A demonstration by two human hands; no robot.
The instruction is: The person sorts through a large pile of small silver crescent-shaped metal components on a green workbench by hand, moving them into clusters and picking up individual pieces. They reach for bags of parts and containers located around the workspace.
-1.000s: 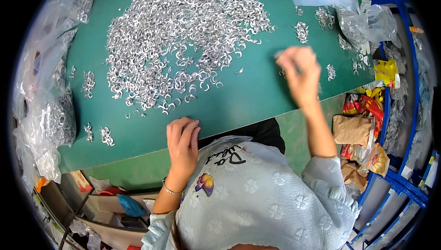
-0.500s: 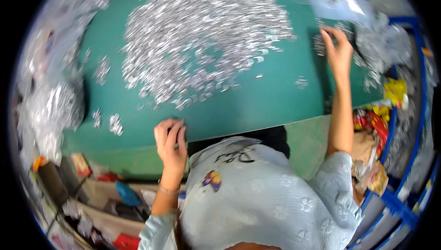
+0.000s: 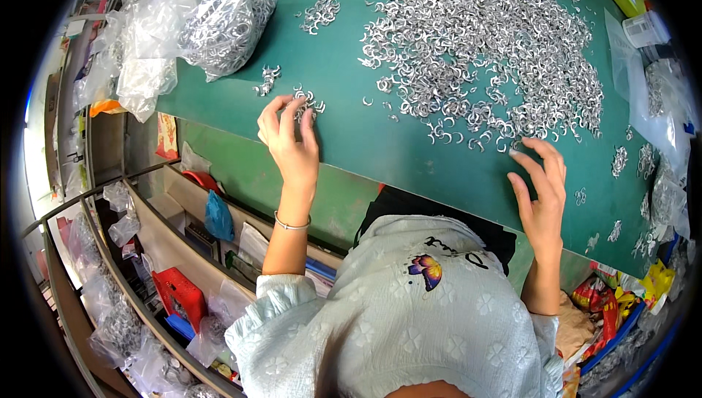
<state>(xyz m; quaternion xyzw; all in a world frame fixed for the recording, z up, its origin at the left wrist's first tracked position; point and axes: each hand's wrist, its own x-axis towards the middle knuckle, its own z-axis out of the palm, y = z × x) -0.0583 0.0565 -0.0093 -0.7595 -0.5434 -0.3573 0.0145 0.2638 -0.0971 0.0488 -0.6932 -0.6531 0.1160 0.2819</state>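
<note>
shelves: far left below the table edge, red box, blue bag, clutter
bags: clear plastic, upper left on the table, one stuffed with metal rings
table: green top, tilted in view
small cluster: a few rings by the near edge, just under the left fingertips, tiny clump beside it
left hand: fingers curled down onto the small cluster, pinching at rings; whether any are actually held I cannot tell, fingertips hide it
bracelet: thin, on the left wrist
big pile: loose open metal rings spread wide over the middle and right of the table
right hand: fingers spread open, tips at the near fringe of the big pile, nothing visibly gripped
side bits: little ring clumps right of the right hand, more clear bags at the far right edge
progress: looks early; only a few small clumps set apart and one bag filled, the bulk of the rings unsorted in the big pile
</note>
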